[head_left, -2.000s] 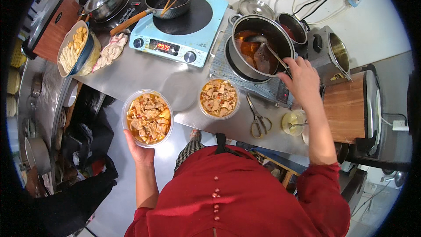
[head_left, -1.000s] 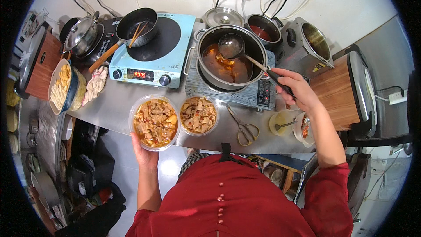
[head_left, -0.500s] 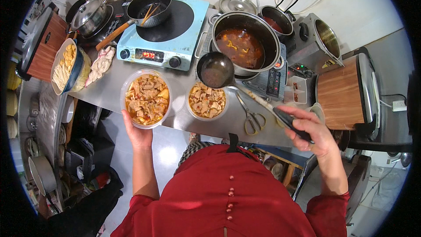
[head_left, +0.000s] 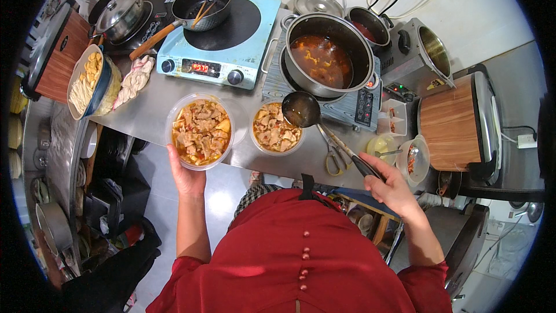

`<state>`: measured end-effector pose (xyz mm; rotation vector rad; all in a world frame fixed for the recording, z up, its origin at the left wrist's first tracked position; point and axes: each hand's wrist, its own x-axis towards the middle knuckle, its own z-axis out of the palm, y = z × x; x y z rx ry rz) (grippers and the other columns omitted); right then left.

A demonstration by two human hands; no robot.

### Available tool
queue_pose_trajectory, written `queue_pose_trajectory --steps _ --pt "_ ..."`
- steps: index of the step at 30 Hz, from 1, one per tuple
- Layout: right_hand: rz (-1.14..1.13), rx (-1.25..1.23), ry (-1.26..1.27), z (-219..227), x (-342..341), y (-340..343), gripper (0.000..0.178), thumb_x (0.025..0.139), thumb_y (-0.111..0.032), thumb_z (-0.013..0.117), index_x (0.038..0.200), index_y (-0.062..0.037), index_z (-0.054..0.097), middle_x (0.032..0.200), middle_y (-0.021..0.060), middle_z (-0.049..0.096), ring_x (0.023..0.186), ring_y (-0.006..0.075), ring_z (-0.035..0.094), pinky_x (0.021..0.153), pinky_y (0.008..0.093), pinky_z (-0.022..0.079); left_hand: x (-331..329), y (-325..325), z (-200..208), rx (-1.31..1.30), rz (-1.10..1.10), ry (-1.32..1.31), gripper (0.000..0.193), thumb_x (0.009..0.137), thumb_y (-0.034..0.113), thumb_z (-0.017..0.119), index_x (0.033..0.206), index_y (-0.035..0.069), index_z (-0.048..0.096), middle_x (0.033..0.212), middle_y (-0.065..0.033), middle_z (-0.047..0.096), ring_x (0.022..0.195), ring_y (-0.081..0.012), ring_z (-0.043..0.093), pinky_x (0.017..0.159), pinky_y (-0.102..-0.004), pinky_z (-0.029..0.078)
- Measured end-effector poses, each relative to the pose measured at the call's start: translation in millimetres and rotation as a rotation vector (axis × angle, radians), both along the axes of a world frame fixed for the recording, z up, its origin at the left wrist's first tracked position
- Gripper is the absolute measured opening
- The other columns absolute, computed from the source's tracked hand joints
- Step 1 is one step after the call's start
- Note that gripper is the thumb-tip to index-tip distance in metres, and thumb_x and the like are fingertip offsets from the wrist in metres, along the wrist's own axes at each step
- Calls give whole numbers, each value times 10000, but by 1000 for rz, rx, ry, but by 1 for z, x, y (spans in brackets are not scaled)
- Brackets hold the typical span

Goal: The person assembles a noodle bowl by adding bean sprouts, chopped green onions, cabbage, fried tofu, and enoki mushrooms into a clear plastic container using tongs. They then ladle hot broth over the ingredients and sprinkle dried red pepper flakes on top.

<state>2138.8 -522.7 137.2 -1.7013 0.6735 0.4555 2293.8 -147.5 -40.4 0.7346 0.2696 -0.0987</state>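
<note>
Holding is done by both hands: the left tub (head_left: 200, 167), filled with meat in sauce, is supported at its near side by the left hand (head_left: 188, 177), the thumb seen along the wall and the fingers hidden beneath; the handle of a ladle (head_left: 300, 110) is gripped by the right hand (head_left: 391, 188), its fingers closed around the dark grip. The ladle's long axis is slanted from that grip, forward and leftward, to the bowl, which is seen over the right edge of the right tub (head_left: 278, 153); whether rim and bowl are touching cannot be told. The right tub is set on the counter (head_left: 139, 119), ahead and to the left of the right fingers, just beside the left tub. Behind the bowl, the near side is closed off by the large pot (head_left: 304, 83) of reddish broth. Scissors (head_left: 335, 159) are crossed above by the ladle's shaft, and near the right hand are placed a yellowish cup (head_left: 382, 144) with a spoon and a white bowl (head_left: 424, 165).
</note>
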Motion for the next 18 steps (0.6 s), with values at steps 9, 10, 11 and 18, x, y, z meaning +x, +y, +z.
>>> queue_pose_trajectory --steps 9,10,11,18 --pt "-160 262 38 10 -2 -9 521 947 -79 529 1464 -55 472 786 35 565 488 50 405 429 193 302 4 -3 1 -1 -8 1 752 985 569 511 1513 56 359 1531 -113 430 1401 -288 422 1168 -455 338" --pt "-193 353 38 13 -2 -12 525 948 -92 529 1467 -50 462 785 51 567 472 55 397 416 196 297 4 -4 1 0 -11 5 749 987 567 506 1513 54 359 1531 -113 430 1401 -288 422 1168 -456 338" --pt "-225 444 38 15 -1 -14 529 949 -104 529 1469 -45 453 783 66 570 457 60 390 403 199 291 4 -4 1 -4 -11 10 746 990 566 501 1513 53 359 1531 -114 430 1401 -288 422 1168 -456 338" --pt "-318 657 -103 39 12 -26 552 970 -129 512 1503 -45 395 818 108 574 446 80 398 403 206 308 -10 -21 0 18 -99 -12 717 1012 545 464 1511 42 352 1529 -124 429 1397 -295 428 1163 -462 347"
